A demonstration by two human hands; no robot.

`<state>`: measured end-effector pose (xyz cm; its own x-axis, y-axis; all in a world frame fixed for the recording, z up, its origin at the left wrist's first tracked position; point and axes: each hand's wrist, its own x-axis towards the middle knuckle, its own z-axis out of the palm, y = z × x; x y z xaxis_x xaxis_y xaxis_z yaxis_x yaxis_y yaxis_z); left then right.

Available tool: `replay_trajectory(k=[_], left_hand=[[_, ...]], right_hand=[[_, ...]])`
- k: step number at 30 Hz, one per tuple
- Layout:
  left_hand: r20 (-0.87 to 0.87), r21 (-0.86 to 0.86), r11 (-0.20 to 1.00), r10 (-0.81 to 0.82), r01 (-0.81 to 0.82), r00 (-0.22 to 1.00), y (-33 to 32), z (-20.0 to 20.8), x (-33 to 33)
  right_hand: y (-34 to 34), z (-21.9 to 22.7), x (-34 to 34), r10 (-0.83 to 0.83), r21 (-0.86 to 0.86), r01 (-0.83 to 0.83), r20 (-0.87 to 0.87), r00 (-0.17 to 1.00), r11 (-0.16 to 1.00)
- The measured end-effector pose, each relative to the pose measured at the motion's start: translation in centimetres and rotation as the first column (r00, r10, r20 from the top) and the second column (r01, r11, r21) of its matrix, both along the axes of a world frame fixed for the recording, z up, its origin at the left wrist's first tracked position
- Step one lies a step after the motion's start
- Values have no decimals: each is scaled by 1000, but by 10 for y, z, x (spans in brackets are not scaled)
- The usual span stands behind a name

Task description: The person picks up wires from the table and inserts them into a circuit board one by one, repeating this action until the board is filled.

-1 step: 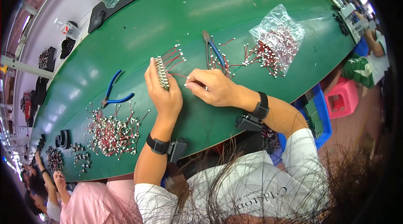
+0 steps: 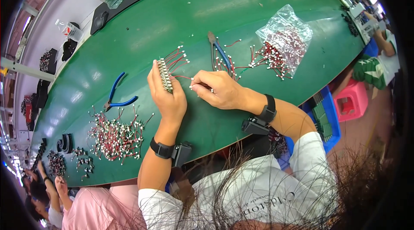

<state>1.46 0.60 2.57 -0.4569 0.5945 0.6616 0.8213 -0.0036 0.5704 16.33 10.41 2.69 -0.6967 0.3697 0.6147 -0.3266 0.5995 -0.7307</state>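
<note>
Upright in my left hand (image 2: 167,94) is a strip-shaped circuit board (image 2: 164,75) lined with white connectors, fingers closed round its edges. Several red-and-black cables (image 2: 174,59) stick out of its far end. My right hand (image 2: 218,90) pinches the white-plugged end of one short red cable (image 2: 183,77), which runs across to the board. Just beyond that hand lie blue-handled pliers (image 2: 221,51) among loose cables. A second pair of blue-handled pliers (image 2: 114,93) rests open to the left of my left hand. Nearer me on that side spreads a pile of short cables with white plugs (image 2: 116,137).
A clear plastic bag (image 2: 288,36) spills more cables at the right of the green table (image 2: 172,23). Small dark parts (image 2: 56,163) sit at the near left. A blue crate (image 2: 328,118) with green boards and a pink stool (image 2: 351,100) stand beyond the right edge. Other people sit nearby.
My left hand and the circuit board have shifted very slightly to the left. Nothing else visibly differs.
</note>
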Motion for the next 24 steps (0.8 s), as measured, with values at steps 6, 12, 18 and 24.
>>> replay_trajectory(k=[6,12,18,24], left_hand=[[43,-16,997,72,-71,996,0,2,-7],[18,-35,999,2,-1,1000,3,-2,5],[-40,-68,993,-101,98,994,4,-3,14],[-94,-61,989,-137,132,986,5,-6,18]], right_hand=[[-1,1,1,-19,5,19,-15,1000,1000],[-6,0,0,-86,131,101,-117,989,986],[-6,-1,-2,-202,194,226,-138,970,954],[-7,-4,-6,-261,188,287,-148,954,939]])
